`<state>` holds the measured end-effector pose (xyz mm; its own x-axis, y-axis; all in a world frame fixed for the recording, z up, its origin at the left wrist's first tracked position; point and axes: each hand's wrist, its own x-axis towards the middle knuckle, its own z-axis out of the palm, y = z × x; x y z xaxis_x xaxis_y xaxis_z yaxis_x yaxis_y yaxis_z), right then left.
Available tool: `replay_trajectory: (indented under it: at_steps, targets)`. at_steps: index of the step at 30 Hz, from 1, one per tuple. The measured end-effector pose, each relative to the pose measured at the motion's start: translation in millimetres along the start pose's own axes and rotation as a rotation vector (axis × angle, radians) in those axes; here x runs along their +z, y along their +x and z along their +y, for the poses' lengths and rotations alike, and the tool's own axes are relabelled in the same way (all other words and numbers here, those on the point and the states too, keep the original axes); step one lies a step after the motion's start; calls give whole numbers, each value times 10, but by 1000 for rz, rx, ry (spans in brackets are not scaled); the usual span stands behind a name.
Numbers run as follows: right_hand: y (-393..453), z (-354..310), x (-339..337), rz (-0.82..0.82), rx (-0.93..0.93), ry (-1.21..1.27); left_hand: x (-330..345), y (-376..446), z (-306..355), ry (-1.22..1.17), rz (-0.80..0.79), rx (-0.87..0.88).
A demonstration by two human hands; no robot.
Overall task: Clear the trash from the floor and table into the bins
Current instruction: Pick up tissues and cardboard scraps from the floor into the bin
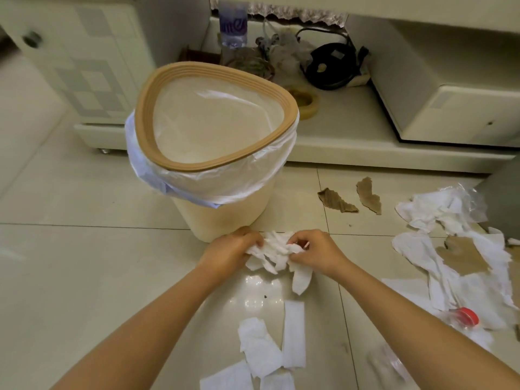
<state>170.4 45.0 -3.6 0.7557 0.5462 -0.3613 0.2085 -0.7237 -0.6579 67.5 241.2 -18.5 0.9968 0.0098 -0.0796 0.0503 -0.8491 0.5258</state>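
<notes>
Head view | left hand (230, 250) and right hand (315, 250) — both curled round a crumpled wad of white tissue paper (277, 249) held between them, low over the floor | cream plastic bin with tan rim and white liner (216, 119) stands directly ahead — mouth above the wad, equally near both hands.

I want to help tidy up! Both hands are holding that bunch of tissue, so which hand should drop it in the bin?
Probably the left hand. It already grips the tissue bunch and sits right at the base of the lined bin, below its opening. The right hand is farther out, nearer the scraps still on the floor.
</notes>
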Motion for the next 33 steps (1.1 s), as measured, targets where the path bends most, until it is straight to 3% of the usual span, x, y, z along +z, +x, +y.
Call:
replay_trajectory:
  at_steps: [6, 11, 17, 20, 23, 29, 33]
  targets:
    - [-293, -448, -550, 63, -138, 232, -315, 10, 405, -303, 216, -26]
    - [-560, -902, -1052, 186, -315, 358, -788, -54, 924, -474, 435, 106]
    - [-613, -1512, -1413, 318, -468, 467, -1549, 79, 1275, -354, 677, 202]
    - [-429, -1824, -1513, 412, -463, 461, -1962, 191, 1128, -287, 769, 141]
    - [-177, -2122, -1533, 407, -391, 518, -2288, 299, 838, -246, 831, -11]
    - [284, -2538, -1293, 248, -215, 504, -2515, 478, 342, -52, 759, -308]
    - [466, -2557, -1073, 176, -18, 546, -2357, 564, 136, -101, 535, -451]
